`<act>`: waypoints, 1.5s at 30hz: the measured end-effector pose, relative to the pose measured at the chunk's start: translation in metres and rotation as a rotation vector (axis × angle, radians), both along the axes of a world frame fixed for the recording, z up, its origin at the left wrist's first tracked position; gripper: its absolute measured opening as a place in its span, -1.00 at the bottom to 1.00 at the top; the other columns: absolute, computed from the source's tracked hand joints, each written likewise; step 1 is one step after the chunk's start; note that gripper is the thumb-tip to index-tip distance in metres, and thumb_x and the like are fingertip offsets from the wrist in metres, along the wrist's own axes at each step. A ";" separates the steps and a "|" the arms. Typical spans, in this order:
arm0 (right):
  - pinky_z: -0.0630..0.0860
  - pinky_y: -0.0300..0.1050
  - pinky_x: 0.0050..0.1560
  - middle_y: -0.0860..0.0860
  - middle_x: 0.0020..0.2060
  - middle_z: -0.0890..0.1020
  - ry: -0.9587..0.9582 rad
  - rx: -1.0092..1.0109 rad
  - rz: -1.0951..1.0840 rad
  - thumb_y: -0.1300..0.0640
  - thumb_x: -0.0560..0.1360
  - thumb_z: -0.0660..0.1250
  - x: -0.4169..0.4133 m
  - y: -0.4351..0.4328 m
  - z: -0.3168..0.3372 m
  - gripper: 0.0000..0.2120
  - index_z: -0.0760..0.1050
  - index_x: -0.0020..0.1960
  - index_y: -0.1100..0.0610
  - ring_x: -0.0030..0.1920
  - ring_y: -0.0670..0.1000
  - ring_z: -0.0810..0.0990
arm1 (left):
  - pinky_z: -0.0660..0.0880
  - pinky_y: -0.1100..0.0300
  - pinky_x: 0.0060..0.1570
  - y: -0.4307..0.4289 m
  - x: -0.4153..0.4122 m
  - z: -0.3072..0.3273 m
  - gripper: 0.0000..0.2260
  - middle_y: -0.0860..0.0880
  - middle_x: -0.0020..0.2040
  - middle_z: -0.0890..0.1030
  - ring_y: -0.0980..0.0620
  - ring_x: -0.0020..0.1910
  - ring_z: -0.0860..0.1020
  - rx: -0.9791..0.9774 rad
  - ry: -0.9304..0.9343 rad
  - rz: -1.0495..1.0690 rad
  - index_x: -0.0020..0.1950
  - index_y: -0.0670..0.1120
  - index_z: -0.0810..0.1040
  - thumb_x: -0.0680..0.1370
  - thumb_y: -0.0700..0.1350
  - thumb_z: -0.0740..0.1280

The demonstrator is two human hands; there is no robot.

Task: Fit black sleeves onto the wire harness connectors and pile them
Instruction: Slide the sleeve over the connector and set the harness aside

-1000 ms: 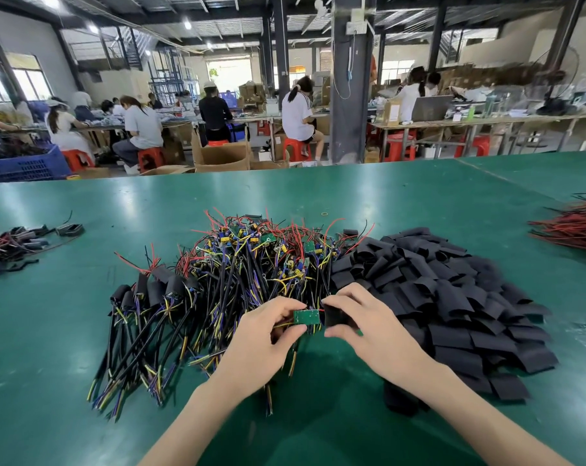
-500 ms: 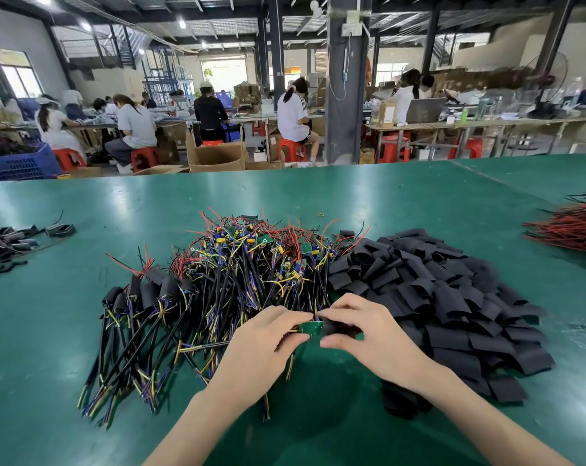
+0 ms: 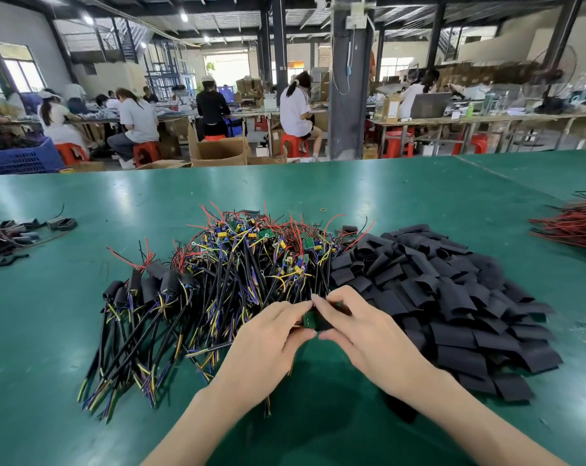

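A worker's left hand (image 3: 271,334) pinches a small green connector board (image 3: 307,319) with curled fingers. The right hand (image 3: 362,334) grips a black sleeve (image 3: 326,325) against the board, the two hands' fingertips touching. Unsleeved wire harnesses (image 3: 251,264) lie just beyond the fingers, loose sleeves (image 3: 453,297) to their right and sleeved harnesses (image 3: 143,287) to their left.

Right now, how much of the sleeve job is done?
Done: only a few sleeved harnesses, lying at the left. In hand: the left hand holds a green board and the right hand holds a sleeve to it. Left: the big bare tangle and the sleeve pile, so most of it.
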State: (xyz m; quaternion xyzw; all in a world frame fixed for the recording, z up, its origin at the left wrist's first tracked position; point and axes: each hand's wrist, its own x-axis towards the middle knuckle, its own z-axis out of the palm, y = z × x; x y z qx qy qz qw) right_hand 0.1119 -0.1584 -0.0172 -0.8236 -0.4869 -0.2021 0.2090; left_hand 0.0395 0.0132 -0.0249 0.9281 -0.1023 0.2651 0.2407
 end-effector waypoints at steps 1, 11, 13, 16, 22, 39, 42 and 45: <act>0.55 -0.07 -0.12 0.11 0.03 0.50 0.066 0.030 -0.004 0.15 0.45 0.43 0.002 0.000 0.001 -0.53 0.44 0.32 0.21 -0.14 0.05 0.56 | 0.41 0.26 -0.02 0.000 0.000 0.000 -0.64 0.13 -0.05 0.54 0.22 -0.13 0.46 -0.038 0.015 -0.010 0.32 -0.04 0.47 0.52 -0.07 0.33; 0.30 -0.06 -0.01 0.02 0.05 0.52 0.194 -0.183 -0.324 -0.04 0.61 0.12 0.009 0.003 -0.008 -0.75 0.39 0.11 0.13 0.06 0.12 0.49 | 0.43 0.19 -0.04 0.001 0.004 -0.005 -0.74 0.31 -0.16 0.56 0.18 -0.14 0.51 -0.165 0.077 0.039 0.17 0.05 0.36 0.55 -0.16 0.33; 0.28 -0.08 -0.04 0.02 0.07 0.52 0.167 -0.171 -0.315 0.01 0.62 0.10 0.008 0.005 -0.009 -0.79 0.37 0.11 0.12 0.04 0.11 0.49 | 0.43 0.16 -0.05 -0.001 0.004 -0.007 -0.74 0.30 -0.19 0.55 0.21 -0.17 0.48 -0.154 0.068 0.042 0.17 0.06 0.35 0.55 -0.15 0.33; 0.33 -0.09 -0.09 0.02 0.05 0.55 0.223 -0.106 -0.318 0.08 0.62 0.13 0.006 0.006 -0.011 -0.87 0.38 0.09 0.11 0.03 0.10 0.51 | 0.43 0.17 -0.05 -0.003 0.004 -0.009 -0.73 0.29 -0.20 0.55 0.22 -0.18 0.47 -0.153 0.067 0.038 0.17 0.08 0.34 0.55 -0.14 0.33; 0.24 -0.15 -0.20 0.05 0.02 0.54 0.270 -0.088 -0.279 0.08 0.63 0.10 0.000 0.008 -0.016 -0.88 0.30 -0.01 0.13 0.00 0.10 0.51 | 0.42 0.17 -0.10 -0.002 0.005 -0.010 -0.75 0.28 -0.22 0.55 0.18 -0.23 0.46 -0.169 0.054 0.057 0.16 0.02 0.37 0.55 -0.17 0.34; 0.24 -0.19 -0.32 -0.07 -0.53 0.33 0.491 -0.050 -0.007 -0.04 0.44 0.40 0.021 -0.015 -0.002 -0.67 0.35 0.12 -0.07 -0.43 -0.06 0.26 | 0.37 0.33 -0.16 0.015 0.004 -0.007 -0.89 0.15 -0.25 0.55 0.19 -0.20 0.50 -0.103 0.195 -0.014 -0.16 0.14 0.47 0.53 -0.05 0.34; 0.26 -0.28 -0.30 -0.15 -0.44 0.43 0.676 0.018 0.103 0.01 0.43 0.43 0.025 -0.018 0.002 -0.80 0.48 0.01 -0.07 -0.41 -0.16 0.31 | 0.33 0.38 -0.19 0.016 0.003 -0.004 -0.82 0.17 -0.24 0.56 0.20 -0.23 0.49 -0.139 0.165 -0.068 -0.17 0.10 0.50 0.54 -0.17 0.35; 0.30 -0.28 -0.29 -0.12 -0.37 0.55 0.773 0.049 0.147 0.07 0.51 0.35 0.025 -0.018 0.005 -0.89 0.55 0.03 -0.04 -0.39 -0.17 0.38 | 0.32 0.38 -0.20 0.018 0.004 -0.002 -0.87 0.16 -0.25 0.56 0.18 -0.24 0.49 -0.156 0.126 -0.055 -0.13 0.10 0.51 0.55 -0.14 0.33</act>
